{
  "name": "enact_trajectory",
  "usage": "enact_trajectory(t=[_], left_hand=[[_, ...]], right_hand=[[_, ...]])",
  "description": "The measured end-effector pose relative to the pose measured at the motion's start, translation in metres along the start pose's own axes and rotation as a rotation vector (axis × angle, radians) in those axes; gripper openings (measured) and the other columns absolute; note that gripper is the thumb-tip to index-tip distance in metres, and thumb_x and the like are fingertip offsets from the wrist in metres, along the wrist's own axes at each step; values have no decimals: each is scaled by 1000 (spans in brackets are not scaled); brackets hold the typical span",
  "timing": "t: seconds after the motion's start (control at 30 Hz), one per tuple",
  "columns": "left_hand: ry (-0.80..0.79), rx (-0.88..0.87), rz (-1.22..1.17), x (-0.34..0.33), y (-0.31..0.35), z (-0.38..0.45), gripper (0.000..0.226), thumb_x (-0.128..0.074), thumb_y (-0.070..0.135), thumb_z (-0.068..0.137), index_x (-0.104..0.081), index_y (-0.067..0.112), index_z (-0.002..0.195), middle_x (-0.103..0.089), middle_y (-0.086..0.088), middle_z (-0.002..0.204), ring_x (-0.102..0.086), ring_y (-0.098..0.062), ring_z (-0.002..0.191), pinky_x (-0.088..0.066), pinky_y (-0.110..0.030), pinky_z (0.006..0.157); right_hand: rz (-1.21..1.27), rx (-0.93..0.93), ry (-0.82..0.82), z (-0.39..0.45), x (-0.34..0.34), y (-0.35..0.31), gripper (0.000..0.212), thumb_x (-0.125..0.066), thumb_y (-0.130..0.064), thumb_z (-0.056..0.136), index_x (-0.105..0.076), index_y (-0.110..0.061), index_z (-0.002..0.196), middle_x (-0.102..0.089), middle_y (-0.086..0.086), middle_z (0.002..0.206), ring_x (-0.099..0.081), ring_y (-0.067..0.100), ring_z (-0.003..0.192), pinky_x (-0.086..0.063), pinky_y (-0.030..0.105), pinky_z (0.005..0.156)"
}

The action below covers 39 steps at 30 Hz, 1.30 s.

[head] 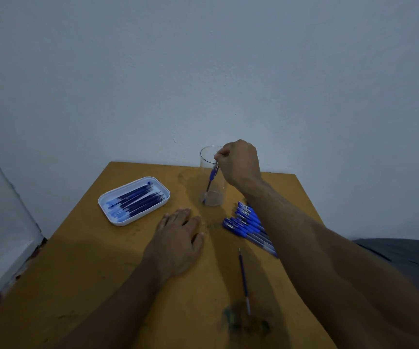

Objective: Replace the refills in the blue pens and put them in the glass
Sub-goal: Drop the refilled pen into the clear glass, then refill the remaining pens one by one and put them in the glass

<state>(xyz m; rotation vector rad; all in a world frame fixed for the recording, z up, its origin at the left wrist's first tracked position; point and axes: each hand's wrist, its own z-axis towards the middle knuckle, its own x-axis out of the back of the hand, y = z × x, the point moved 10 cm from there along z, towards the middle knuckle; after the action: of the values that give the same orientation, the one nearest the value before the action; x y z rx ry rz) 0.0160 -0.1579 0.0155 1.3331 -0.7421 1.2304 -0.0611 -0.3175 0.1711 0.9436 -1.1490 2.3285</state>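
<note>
Loose refill (244,280) lies nearest; left hand (178,238) flat, right hand (238,162) pinching the first pen (212,178) into the glass (204,157). Pens (250,229) wait.

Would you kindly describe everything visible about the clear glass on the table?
The tall clear cylindrical glass stands upright near the far edge of the yellow-brown wooden table. One blue pen leans inside, tip down, its top pinched by the right hand over the rim. Nothing else shows inside.
</note>
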Motion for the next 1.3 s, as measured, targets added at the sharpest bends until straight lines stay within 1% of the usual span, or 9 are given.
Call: enact_trajectory(t=[0.1,0.2,0.3,0.4,0.53,0.77,0.9,1.13,1.3], left_hand=[[-2,7,1,-1,-1,0,54,-31,53,102,-39,32,151,-29,2,164,-15,-14,153,-9,-42,127],[-8,9,3,-2,-1,1,54,-32,53,102,-38,32,151,-28,2,164,-16,-14,153,-9,-42,127],[-9,11,3,-1,0,0,54,-32,53,103,-39,31,151,-28,1,164,-16,-15,153,-9,-42,127],[-3,10,4,0,0,0,54,-33,52,103,-39,31,151,-29,1,164,-17,-15,153,-10,-43,127],[-6,11,4,0,0,0,54,-32,53,102,-38,32,152,-28,2,164,-16,-14,153,-10,-43,127],[-19,19,1,2,2,-1,55,-33,53,102,-37,31,153,-26,2,165,-14,-14,154,-10,-43,127],[-29,21,0,1,2,-1,55,-33,53,103,-35,32,154,-25,2,165,-13,-14,154,-9,-43,127],[-53,19,10,2,4,-2,56,-32,53,103,-34,31,154,-23,1,166,-11,-14,155,-9,-43,127],[-41,9,-29,5,4,-3,55,-36,51,103,-34,30,154,-25,1,165,-16,-14,153,-10,-43,127]], right_hand=[[90,10,36,-9,13,-2,17,-69,-17,96,-80,-6,102,-78,7,101,-67,9,84,-51,13,70],[173,-16,158,-24,32,6,24,-67,-23,97,-75,-10,116,-72,5,112,-64,8,95,-46,12,79],[120,-102,230,-51,40,27,16,-61,-22,99,-73,-13,105,-67,1,99,-59,7,84,-40,7,66],[-4,-161,6,-82,12,50,13,-60,-17,95,-72,-15,89,-69,0,84,-60,10,72,-51,21,62],[-279,-79,-382,-120,-38,56,14,-67,-26,94,-71,-21,106,-60,-2,108,-59,12,90,-55,28,80],[-416,-131,-483,-123,-55,67,13,-59,-22,99,-67,-18,108,-57,3,109,-53,14,86,-51,30,80],[-476,-214,-642,-115,-70,79,20,-61,-20,99,-66,-14,118,-50,1,89,-45,12,70,-43,29,73],[-440,-185,-490,-116,-56,72,15,-61,-23,99,-57,-20,85,-57,0,85,-49,9,67,-39,23,58],[-462,-34,-358,-119,-22,26,17,-67,-34,93,-64,-18,99,-58,0,98,-56,16,88,-55,33,79]])
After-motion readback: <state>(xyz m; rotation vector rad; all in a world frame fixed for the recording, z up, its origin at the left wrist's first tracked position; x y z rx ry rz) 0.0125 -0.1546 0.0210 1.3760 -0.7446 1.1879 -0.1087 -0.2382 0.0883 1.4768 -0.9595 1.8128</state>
